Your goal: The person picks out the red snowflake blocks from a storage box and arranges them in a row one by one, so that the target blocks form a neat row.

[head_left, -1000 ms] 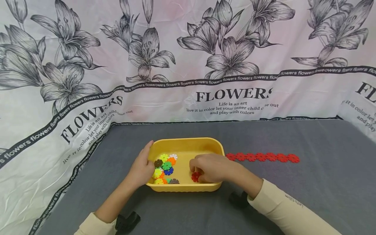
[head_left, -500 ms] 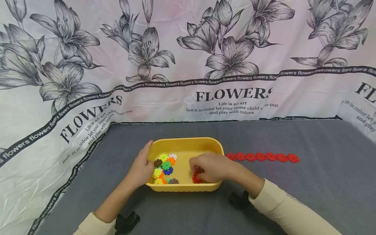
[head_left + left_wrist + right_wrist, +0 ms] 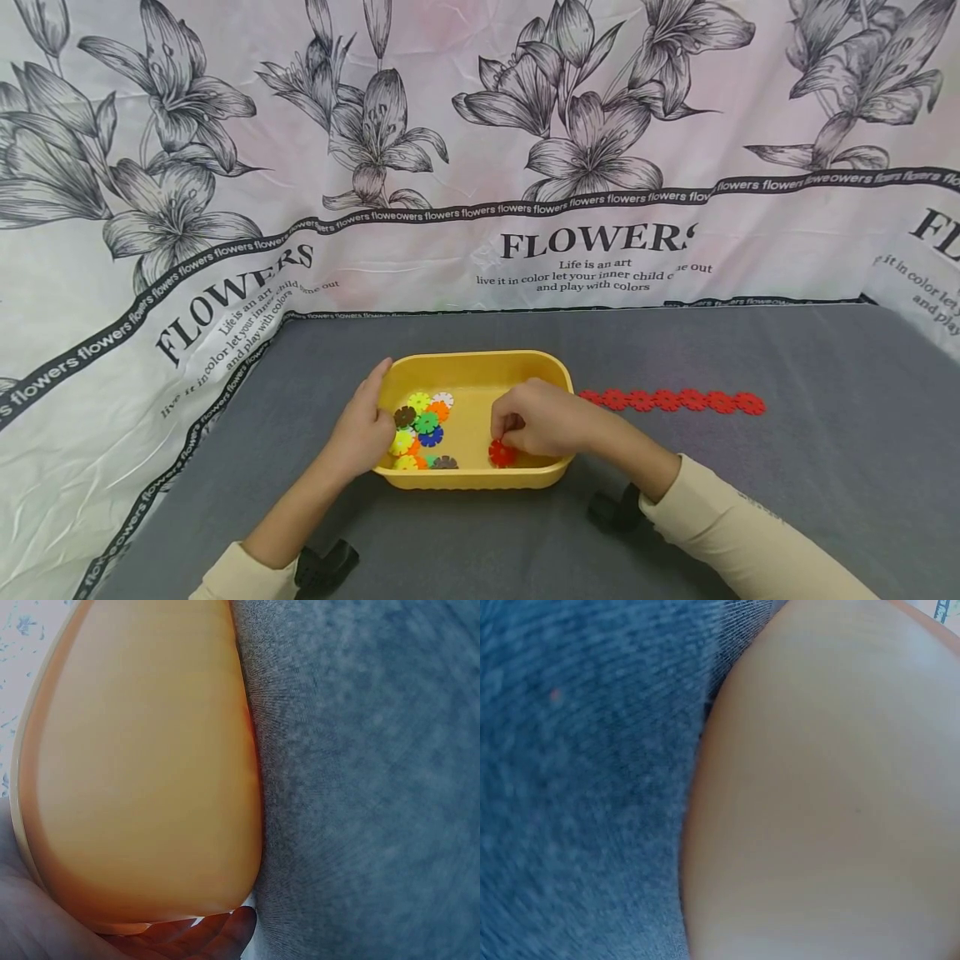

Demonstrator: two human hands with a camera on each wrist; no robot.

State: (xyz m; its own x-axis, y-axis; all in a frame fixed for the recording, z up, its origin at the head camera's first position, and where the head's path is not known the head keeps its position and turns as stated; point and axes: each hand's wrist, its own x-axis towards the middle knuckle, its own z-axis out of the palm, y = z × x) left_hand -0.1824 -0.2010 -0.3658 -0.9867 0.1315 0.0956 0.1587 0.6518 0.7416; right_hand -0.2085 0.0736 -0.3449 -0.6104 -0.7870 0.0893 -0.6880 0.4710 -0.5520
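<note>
A yellow plastic basin (image 3: 480, 479) stands on the grey cloth, holding several flower-shaped plastic discs (image 3: 426, 422) in mixed colours at its left side. My left hand (image 3: 366, 425) grips the basin's left end, thumb along the rim; in the left wrist view its fingers (image 3: 232, 930) curl around the outside of the basin (image 3: 150, 765). Inside the right part, my right hand (image 3: 543, 421) pinches a red flower-shaped disc (image 3: 502, 453) at its upper edge with thumb and index finger. The right wrist view holds only the basin's outer wall (image 3: 825, 795) and cloth.
To the right of the basin, several red flower-shaped discs (image 3: 666, 401) lie in a row on the grey cloth (image 3: 787, 483). A white curtain with printed flowers (image 3: 420, 258) hangs behind. Black wrist devices (image 3: 326, 569) sit beneath both forearms.
My right hand has shifted slightly up and right, and more of the red disc shows below its fingertips. The left hand and basin have stayed put.
</note>
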